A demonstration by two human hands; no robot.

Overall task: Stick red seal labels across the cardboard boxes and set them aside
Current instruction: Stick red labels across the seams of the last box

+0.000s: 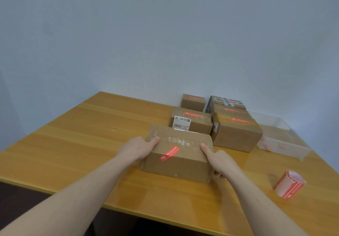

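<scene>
Box in hand: a cardboard box (180, 153) lies near the front edge of the table (73, 144), a little right of the middle. A red seal label (169, 153) is already stuck slantwise on its top, close to the taped seam.

Left hand (136, 149): it holds the left end of the box, thumb on the top face, the other fingers hidden behind the side.

Right hand (218, 157): it holds the right end in the same way, thumb on top, fingers curled under the near right corner.

Grip: both hands clamp the box between them, one at each short end.

Long axis: the box runs left to right across the table, so the hands sit at the two ends of this axis.

Finished boxes (216, 120): several labelled boxes stand in rows toward the far right corner; the nearest of them almost touches the far side of the held box.

Direction of the move: I judge the box goes forward and to the right to join them. The right hand is nearer to that group.

Label roll (289, 184): it lies near the right edge, well apart from the box.

Clear tray (282, 144): it stands just right of the finished boxes.
</scene>
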